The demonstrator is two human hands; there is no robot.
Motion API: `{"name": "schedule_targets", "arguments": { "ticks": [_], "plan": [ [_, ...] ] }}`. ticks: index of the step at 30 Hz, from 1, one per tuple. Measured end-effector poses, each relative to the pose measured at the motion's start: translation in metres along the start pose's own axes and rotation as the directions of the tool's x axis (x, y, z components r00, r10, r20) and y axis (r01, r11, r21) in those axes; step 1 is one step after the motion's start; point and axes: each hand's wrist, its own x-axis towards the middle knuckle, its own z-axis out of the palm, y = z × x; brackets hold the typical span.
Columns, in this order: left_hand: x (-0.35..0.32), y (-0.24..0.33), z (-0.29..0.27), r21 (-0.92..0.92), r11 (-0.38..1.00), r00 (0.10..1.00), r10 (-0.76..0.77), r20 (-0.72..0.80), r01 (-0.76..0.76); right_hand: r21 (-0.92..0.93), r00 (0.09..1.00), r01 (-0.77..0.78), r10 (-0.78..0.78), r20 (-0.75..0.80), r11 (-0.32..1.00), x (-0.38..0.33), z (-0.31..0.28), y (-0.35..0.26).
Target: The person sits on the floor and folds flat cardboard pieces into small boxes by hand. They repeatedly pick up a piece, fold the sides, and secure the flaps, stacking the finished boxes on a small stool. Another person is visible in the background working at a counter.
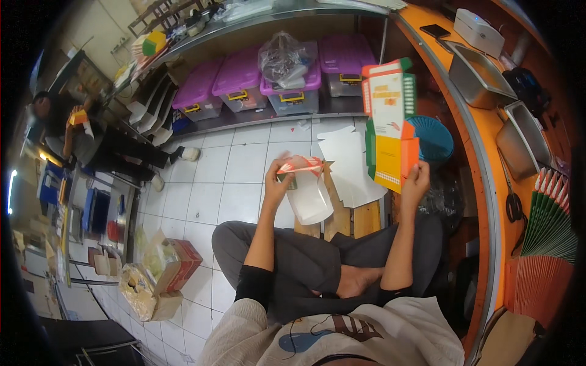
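Observation:
My left hand (277,181) is closed on a partly folded paper box (311,204), white inside, with an orange-red patterned edge beside my fingers. Out to the right, my right hand (415,183) grips the lower corner of a flat, unfolded box blank (389,152) printed in yellow, green, orange and white. This blank stands up, away from the other box. Between my hands, white unprinted-side-up box blanks (352,171) lie on a slatted wooden surface (366,219) before my crossed legs.
Purple-lidded bins (238,76) line a low shelf ahead. At right, an orange counter (497,201) carries metal pans (482,73), scissors (513,204) and stacked folded blanks (552,213). A blue-green round bin (432,139) stands below. Another person (91,137) and a red carton (180,265) are at left.

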Motion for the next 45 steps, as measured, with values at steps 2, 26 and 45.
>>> {"name": "schedule_targets", "arguments": {
  "ticks": [2,26,45],
  "plan": [
    [0.0,-0.003,0.001,0.037,0.986,0.986,-0.164,-0.011,0.164,0.16,1.0,-0.014,0.016,-0.01,0.987,0.0,-0.008,-0.014],
    [-0.195,0.153,-0.029,0.052,0.934,0.793,-0.269,-0.547,0.353,0.392,0.399,-0.408,-0.225,0.889,0.825,-0.178,0.034,-0.175],
    [-0.22,0.172,-0.101,0.179,0.878,0.805,-0.303,-0.511,0.444,0.52,0.502,-0.167,-0.382,0.776,0.837,-0.215,0.058,-0.2]
  ]
}}
